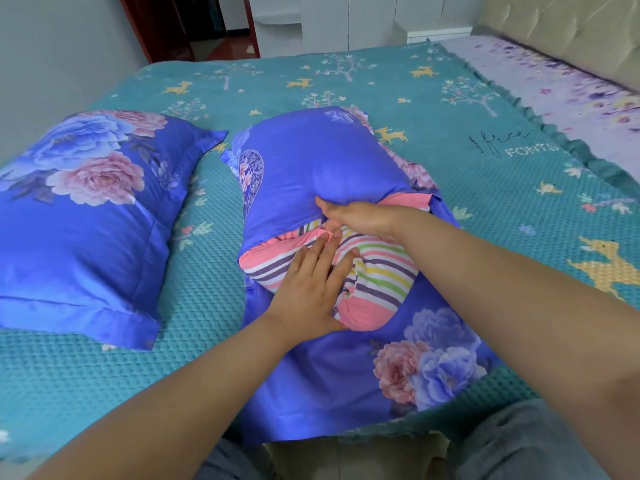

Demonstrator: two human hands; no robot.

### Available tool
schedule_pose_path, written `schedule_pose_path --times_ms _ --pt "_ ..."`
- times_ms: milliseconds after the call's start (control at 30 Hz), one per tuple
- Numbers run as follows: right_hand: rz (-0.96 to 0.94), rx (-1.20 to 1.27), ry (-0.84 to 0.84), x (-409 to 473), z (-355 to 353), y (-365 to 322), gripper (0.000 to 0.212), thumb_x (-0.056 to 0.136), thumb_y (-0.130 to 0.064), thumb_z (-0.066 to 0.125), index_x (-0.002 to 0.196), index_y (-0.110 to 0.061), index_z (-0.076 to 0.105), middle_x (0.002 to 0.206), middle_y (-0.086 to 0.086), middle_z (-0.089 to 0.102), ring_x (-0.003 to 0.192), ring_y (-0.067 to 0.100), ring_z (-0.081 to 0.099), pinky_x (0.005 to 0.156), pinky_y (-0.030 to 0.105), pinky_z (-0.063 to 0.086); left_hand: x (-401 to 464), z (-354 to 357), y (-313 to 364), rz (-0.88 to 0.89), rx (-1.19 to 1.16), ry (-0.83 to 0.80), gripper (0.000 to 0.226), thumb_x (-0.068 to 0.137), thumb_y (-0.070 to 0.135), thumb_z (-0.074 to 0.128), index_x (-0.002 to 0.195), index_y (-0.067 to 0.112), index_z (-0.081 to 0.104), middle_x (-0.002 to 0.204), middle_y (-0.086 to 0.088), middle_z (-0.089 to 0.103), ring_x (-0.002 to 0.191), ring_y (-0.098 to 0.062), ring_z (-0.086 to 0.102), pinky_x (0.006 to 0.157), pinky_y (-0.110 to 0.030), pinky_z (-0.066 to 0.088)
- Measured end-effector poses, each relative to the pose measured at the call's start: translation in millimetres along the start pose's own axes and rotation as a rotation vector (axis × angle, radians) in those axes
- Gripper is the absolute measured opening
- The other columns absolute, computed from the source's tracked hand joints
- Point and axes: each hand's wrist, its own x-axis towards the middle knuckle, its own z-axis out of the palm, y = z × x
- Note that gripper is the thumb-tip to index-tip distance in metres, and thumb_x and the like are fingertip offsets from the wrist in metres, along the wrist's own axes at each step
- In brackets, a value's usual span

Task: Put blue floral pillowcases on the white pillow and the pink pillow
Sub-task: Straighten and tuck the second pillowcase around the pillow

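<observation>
pink pillow (375,271): striped in pink, white, purple, yellow and green; lies mid-bed, its far part inside a blue floral pillowcase, its near end bunched and bare.
pillowcase on it (311,168): blue with pink and lilac flowers; the top layer's open edge crosses the pillow near the middle, the lower layer spreads flat toward the near edge of the bed under the bare end.
left hand (311,289): laid on the near left of the striped pillow, fingers straight and close together, tips pressing into the fabric folds by the case's edge.
right hand (360,218): at the open edge of the case, on top of the pillow; fingers curled under, pinching what looks like the edge of the case; cannot tell exactly what they pinch.
second pillow (86,216): on the left, well apart, fully covered in a matching blue floral case with a flat border.
bedspread (450,109): teal, quilted, printed with yellow deer and pale trees, under both pillows.
far right: lilac floral sheet (568,88) beside a beige padded headboard (571,29).
</observation>
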Motion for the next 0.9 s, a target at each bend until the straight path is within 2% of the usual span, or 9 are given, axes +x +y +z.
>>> schedule_pose_path --times_ms 133,233,300,367,433,500,633,767,900 --pt "-0.067 0.107 0.081 6 -1 12 0.055 0.095 -0.024 0.041 0.147 -0.036 0.026 0.149 -0.006 0.032 0.134 0.011 0.031 0.101 0.018 0.021 7 -5 3 0.000 0.013 0.057 0.091 0.067 0.068 0.058 0.131 0.009 0.034 0.135 -0.016 0.052 0.130 -0.031 0.045 0.102 -0.049 0.041" --pt "-0.114 0.248 0.110 4 0 17 0.043 0.097 -0.021 0.038 0.139 -0.028 0.043 0.117 -0.010 0.055 0.109 0.007 0.046 0.098 0.018 0.026 21 -12 -2 0.058 0.044 0.035 0.089 0.063 0.069 0.057 0.126 0.009 0.039 0.125 -0.015 0.059 0.122 -0.031 0.054 0.093 -0.046 0.049" --pt "-0.170 0.390 0.208 1 -5 20 0.029 0.097 -0.022 0.040 0.107 -0.016 0.066 0.095 -0.011 0.062 0.093 0.006 0.056 0.100 0.024 0.032 31 -20 -6 0.086 0.050 0.003 0.086 0.063 0.070 0.055 0.123 0.010 0.040 0.117 -0.014 0.063 0.109 -0.031 0.061 0.081 -0.039 0.053" --pt "-0.226 0.693 0.379 -2 -15 26 0.030 0.094 -0.015 0.040 0.084 -0.008 0.067 0.111 -0.005 0.062 0.095 0.013 0.063 0.103 0.030 0.036 38 -27 -9 0.077 0.052 -0.024 0.083 0.062 0.071 0.053 0.118 0.011 0.041 0.104 -0.009 0.065 0.088 -0.028 0.066 0.062 -0.032 0.052" --pt "-0.295 0.886 0.495 -11 -18 33 0.028 0.096 -0.012 0.036 0.092 -0.007 0.063 0.128 0.004 0.055 0.096 0.018 0.067 0.096 0.028 0.042 43 -32 -12 0.063 0.053 -0.064 0.078 0.061 0.071 0.051 0.111 0.013 0.042 0.092 -0.005 0.065 0.071 -0.028 0.066 0.049 -0.029 0.046" --pt "-0.366 0.750 0.582 -21 -9 39 0.028 0.100 -0.015 0.033 0.115 -0.010 0.057 0.133 0.004 0.052 0.104 0.017 0.063 0.095 0.022 0.042 54 -38 -14 0.066 0.050 -0.137 0.077 0.061 0.070 0.055 0.111 0.012 0.042 0.091 -0.008 0.066 0.073 -0.031 0.066 0.052 -0.031 0.046" --pt "-0.498 0.229 0.735 -40 17 46 0.048 0.100 -0.029 0.031 0.144 -0.011 0.032 0.147 -0.002 0.033 0.136 0.006 0.028 0.110 0.013 0.016 76 -52 -34 -0.085 -0.108 -0.269 0.081 0.059 0.062 0.070 0.118 0.014 0.042 0.104 -0.008 0.066 0.096 -0.035 0.061 0.066 -0.034 0.039" --pt "-0.727 -0.335 1.093 -66 36 88 0.035 0.094 -0.028 0.046 0.124 -0.010 0.050 0.123 0.013 0.054 0.118 0.024 0.046 0.103 0.035 0.035 95 -60 -52 -0.246 -0.344 -0.286 0.088 0.046 0.066 0.063 0.121 0.024 0.042 0.111 0.002 0.066 0.101 -0.026 0.061 0.074 -0.029 0.043" --pt "-0.810 -0.766 0.858 -59 60 95 0.024 0.092 -0.032 0.051 0.095 -0.014 0.066 0.097 0.002 0.065 0.093 0.026 0.057 0.084 0.038 0.043 115 -70 -63 -0.344 -0.576 -0.349 0.093 0.047 0.056 0.074 0.130 0.026 0.044 0.117 0.014 0.058 0.108 -0.009 0.056 0.084 -0.020 0.037"
